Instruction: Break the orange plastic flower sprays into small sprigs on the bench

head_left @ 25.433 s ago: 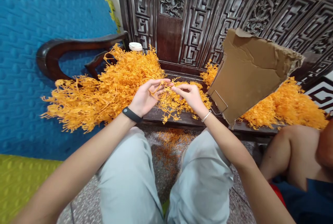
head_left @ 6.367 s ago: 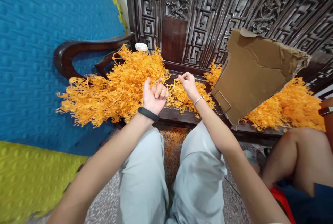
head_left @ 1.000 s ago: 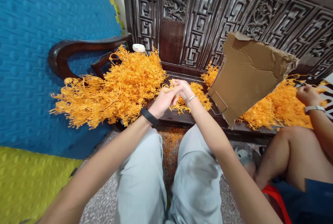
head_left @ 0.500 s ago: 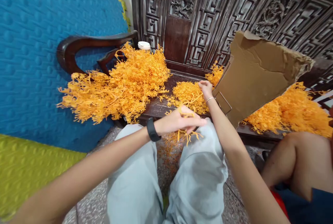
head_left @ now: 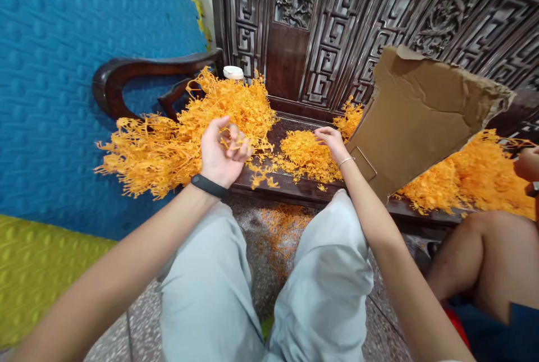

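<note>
My left hand [head_left: 225,154], palm turned up and fingers curled, holds orange branched plastic pieces [head_left: 231,140] in front of the large orange heap on the left [head_left: 219,109]. Over the small pile of short orange pieces [head_left: 305,151] is my right hand [head_left: 332,141], its fingers stretched out toward the pile's upper right side. Nothing can be made out between those fingers. Some loose orange pieces [head_left: 261,175] lie near the bench edge, below and right of my left hand.
A cardboard sheet [head_left: 421,115] leans beside my right wrist, with more orange pieces [head_left: 484,177] behind it. A carved dark wooden bench [head_left: 288,64] spans the back. Another person's knee [head_left: 471,244] is at right. A white-lidded container [head_left: 233,73] stands behind the left heap. Orange scraps [head_left: 284,233] litter the floor.
My left hand has moved up and left from above my knees to the large heap, turning palm up. My right hand has stayed by the small pile, its fingers stretching slightly left.
</note>
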Motion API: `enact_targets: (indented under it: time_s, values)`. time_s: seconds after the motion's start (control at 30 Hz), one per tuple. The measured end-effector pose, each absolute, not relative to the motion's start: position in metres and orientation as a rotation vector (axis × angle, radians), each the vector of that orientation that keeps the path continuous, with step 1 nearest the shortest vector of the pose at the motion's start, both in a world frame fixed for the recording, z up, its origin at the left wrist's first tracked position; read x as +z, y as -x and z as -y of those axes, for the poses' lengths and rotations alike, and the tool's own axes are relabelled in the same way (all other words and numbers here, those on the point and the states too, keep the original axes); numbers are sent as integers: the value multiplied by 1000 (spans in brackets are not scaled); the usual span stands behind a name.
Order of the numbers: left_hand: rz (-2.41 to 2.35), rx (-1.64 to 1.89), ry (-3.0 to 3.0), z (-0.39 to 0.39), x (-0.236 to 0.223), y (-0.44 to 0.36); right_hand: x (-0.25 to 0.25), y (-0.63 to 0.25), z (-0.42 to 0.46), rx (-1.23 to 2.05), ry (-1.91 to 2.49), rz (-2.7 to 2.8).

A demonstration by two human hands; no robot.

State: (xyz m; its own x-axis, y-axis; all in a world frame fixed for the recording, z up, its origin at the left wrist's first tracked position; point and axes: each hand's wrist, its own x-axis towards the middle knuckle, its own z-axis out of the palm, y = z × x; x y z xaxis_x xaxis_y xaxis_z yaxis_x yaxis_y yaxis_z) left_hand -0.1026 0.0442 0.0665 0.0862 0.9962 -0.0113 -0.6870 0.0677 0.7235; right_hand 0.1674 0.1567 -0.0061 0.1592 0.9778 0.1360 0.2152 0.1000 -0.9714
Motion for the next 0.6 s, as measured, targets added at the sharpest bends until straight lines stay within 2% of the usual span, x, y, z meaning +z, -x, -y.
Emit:
enact_targets:
  time_s: [0.33, 0.6]
  values:
    - [-670, 1566, -519, -50, 60, 98, 29, -91, -95, 1605, 931, 2201]
    - [-637, 1550, -472, -52, 58, 92, 18, -69, -88, 1428, 841, 2194]
